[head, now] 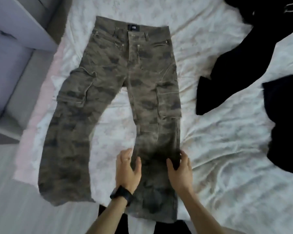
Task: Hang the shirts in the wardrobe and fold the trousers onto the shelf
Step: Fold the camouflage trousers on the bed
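Camouflage trousers (125,92) lie flat and face up on the bed (218,149), waistband toward the top of the frame and legs spread apart toward the bottom. Both hands are at the lower part of the leg nearer the frame's right. The left hand (128,168), with a black watch (122,195) on its wrist, pinches that leg's inner edge, thumb on top of the cloth. The right hand (179,168) grips the outer edge the same way. Black clothes (227,48) lie crumpled at the right of the frame, and pale furniture (15,31) stands at the upper left.
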